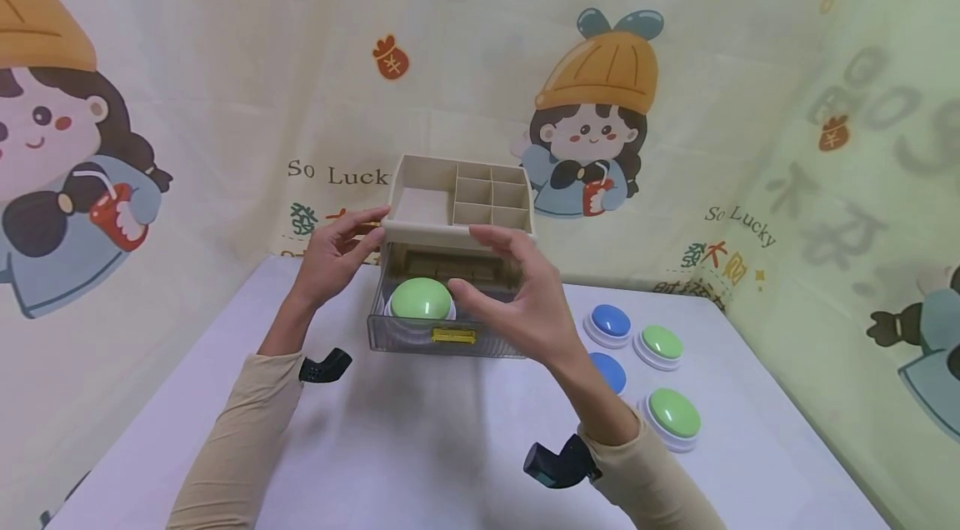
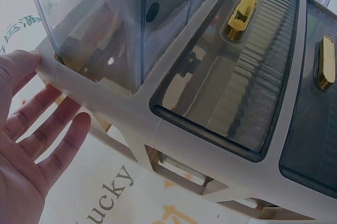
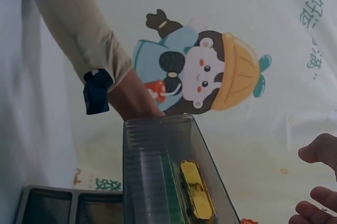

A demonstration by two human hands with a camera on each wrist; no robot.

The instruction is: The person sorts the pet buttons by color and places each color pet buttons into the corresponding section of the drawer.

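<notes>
A beige desktop organizer (image 1: 423, 209) has a divided top tray and a smoky clear drawer (image 1: 397, 337) pulled out at its top front. A green dome button (image 1: 422, 298) with a white base sits in the drawer's left part. My left hand (image 1: 333, 259) is at the organizer's upper left corner; in the left wrist view its thumb touches the frame and its other fingers spread loosely along the side. My right hand (image 1: 525, 305) hovers over the drawer's right part, thumb and fingers apart, with nothing between them. It hides that end of the drawer.
Right of the organizer, on the white table (image 1: 420, 447), stand two blue buttons (image 1: 610, 320) and two green buttons (image 1: 662, 341); my right forearm partly covers one blue button. Lower drawers with gold handles (image 2: 242, 16) are closed. A printed curtain (image 1: 465, 97) hangs behind.
</notes>
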